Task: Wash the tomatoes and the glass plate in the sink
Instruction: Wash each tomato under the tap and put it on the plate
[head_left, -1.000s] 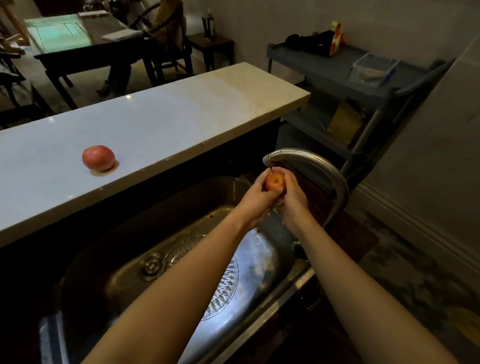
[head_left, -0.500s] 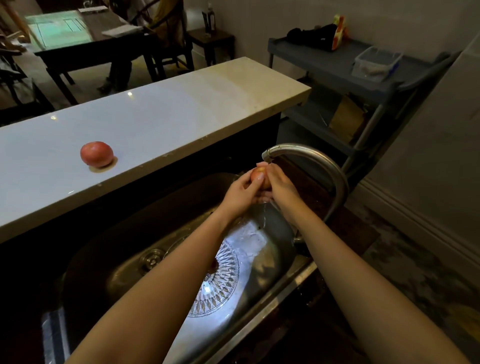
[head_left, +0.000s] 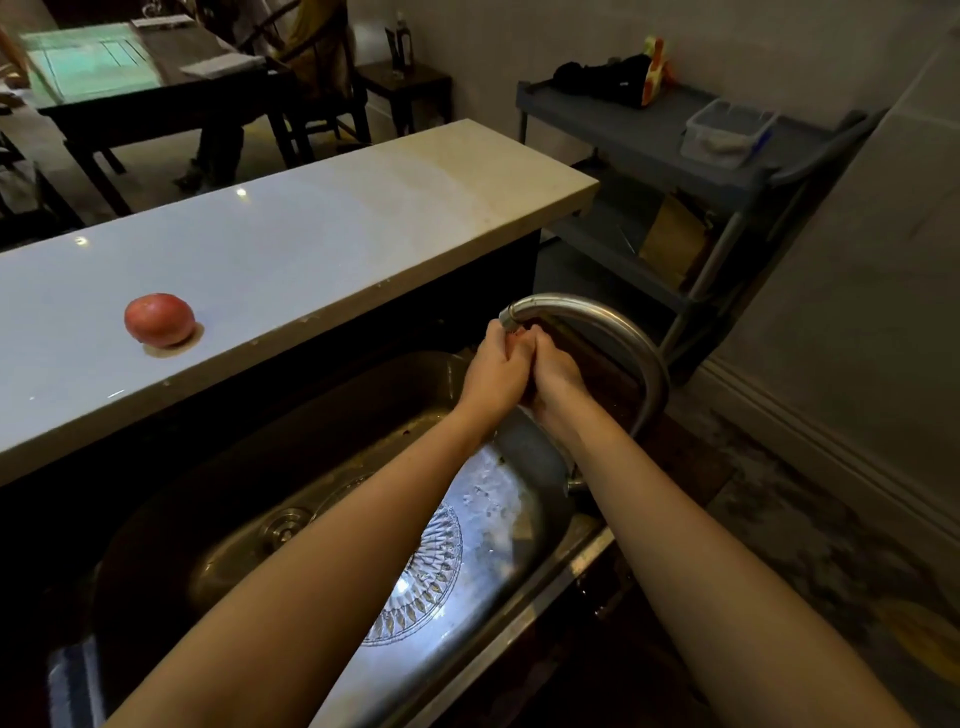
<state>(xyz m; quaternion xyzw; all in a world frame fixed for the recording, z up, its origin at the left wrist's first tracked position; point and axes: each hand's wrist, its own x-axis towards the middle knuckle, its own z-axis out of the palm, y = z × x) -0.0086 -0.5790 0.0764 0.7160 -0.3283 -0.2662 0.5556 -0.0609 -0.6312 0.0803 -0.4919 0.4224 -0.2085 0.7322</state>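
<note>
Centrally, under the curved steel faucet (head_left: 597, 327), the left hand (head_left: 493, 379) and right hand (head_left: 553, 376) cupped a small red tomato (head_left: 514, 340), likely slick and soft; the fragile patterned glass plate (head_left: 426, 587) lay below in the steel sink (head_left: 171, 519).

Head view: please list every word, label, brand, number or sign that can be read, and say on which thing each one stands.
No text can be read anywhere in this view.
Dark bottle on the small side table: any label is too small and blurred to read.
Papers on the dark table: too blurred to tell whether they carry writing.
Tomato, faucet, glass plate: no markings show.
</note>
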